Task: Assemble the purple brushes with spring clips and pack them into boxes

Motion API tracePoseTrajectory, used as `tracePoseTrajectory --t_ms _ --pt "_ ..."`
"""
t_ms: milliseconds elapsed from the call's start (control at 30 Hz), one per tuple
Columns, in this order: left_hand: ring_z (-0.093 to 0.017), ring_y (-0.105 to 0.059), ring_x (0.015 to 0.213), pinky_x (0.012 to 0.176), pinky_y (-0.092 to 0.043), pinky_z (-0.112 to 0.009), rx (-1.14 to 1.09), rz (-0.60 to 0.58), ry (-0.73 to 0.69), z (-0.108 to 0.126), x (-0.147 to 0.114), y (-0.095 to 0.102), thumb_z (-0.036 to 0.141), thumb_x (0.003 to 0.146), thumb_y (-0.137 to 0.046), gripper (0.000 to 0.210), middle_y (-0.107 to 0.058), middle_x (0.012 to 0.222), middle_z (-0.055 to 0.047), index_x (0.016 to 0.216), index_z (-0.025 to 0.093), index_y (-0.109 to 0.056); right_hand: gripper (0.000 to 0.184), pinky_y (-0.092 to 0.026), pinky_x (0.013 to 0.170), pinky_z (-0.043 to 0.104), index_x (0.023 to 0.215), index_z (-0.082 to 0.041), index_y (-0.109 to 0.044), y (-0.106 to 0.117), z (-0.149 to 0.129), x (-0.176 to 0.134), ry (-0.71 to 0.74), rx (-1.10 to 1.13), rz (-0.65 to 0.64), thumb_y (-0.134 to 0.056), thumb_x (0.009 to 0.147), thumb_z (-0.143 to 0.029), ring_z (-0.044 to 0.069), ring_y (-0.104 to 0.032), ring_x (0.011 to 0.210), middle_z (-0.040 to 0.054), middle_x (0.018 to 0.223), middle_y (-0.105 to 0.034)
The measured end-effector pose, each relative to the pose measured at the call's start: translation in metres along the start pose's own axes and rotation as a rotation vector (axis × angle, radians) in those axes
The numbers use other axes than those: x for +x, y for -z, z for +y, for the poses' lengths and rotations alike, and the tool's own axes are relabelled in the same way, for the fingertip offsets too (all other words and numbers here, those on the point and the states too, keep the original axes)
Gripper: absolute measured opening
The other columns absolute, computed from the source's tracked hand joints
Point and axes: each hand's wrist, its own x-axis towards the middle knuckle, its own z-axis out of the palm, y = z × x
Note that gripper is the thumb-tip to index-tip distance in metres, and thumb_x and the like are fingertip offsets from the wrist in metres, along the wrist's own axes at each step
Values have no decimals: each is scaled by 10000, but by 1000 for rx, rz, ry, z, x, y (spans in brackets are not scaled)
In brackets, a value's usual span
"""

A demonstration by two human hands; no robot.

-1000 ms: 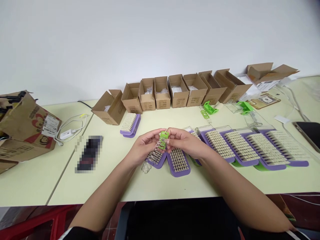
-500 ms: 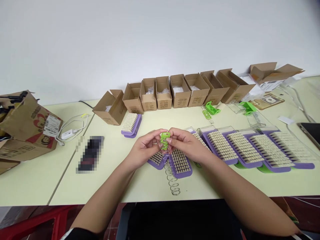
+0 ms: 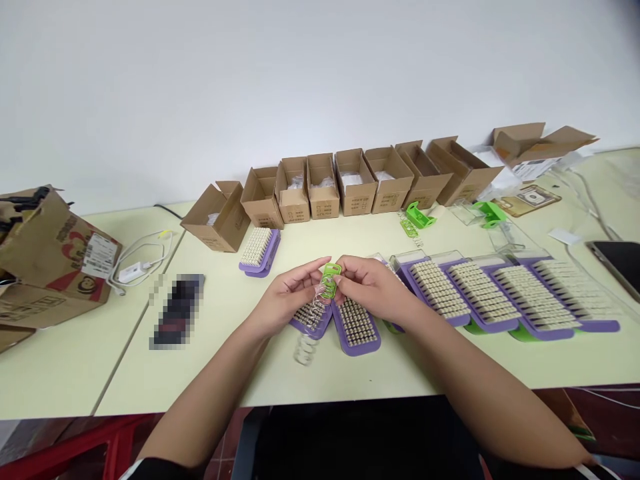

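Note:
Between my two hands is a small green plastic piece with slots. A long metal coil spring runs through it and hangs down toward the lower left, its end blurred. My right hand pinches the green piece from the right. Closed at its left side, my left hand has thumb and fingers on the spring where it meets the green piece. Just below my hands lie two purple trays, a left tray and a right tray, holding rows of small pegs; my fingers partly cover them.
Several purple trays of pale pegs line the right side. Open cardboard boxes stand along the wall. Another pale-peg tray, a pixelated dark object and a white cable lie left. Green brackets lie behind.
The spring's hanging end has swung to the left. The green piece has tilted slightly between my fingers, and the view has shifted a little.

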Motion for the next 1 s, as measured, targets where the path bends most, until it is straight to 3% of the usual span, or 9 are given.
tracePoseTrajectory --t_ms 200,300,600,833,1000 --pt "-165 -758 867 825 -621 -293 -75 135 -54 -3 3 -4 346 890 -897 240 -808 1025 -59 1081 206 -864 138 -505 724 304 975 -221 -642 -3 -1 -2 115 -261 94 -573 1076 -285 176 -698 818 8 893 -753" --pt "-138 -742 821 786 -606 -253 -68 134 -91 -1 3 -5 328 881 -906 185 -795 944 -37 1001 196 -856 156 -502 733 303 959 -221 -643 -3 -3 -2 135 -269 83 -566 1079 -285 178 -694 829 12 899 -755" --pt "-157 -738 819 783 -601 -289 46 98 -110 -1 1 -1 321 910 -876 188 -791 962 -49 1025 186 -814 156 -487 746 308 946 -211 -647 0 -5 -1 106 -247 8 -569 1070 -263 179 -681 824 12 879 -747" --pt "-150 -698 763 737 -567 -286 157 123 -130 0 1 -3 363 901 -878 233 -757 899 -40 1006 174 -792 194 -368 631 269 870 -219 -555 -2 5 1 47 -126 4 -636 1036 -278 136 -483 701 -40 776 -533" --pt "-123 -648 708 660 -521 -246 123 143 -115 -2 1 -4 362 863 -910 263 -736 847 -25 979 167 -778 176 -405 626 267 886 -215 -579 -2 10 3 -22 -2 -28 -658 1025 -290 140 -544 697 -31 782 -586"
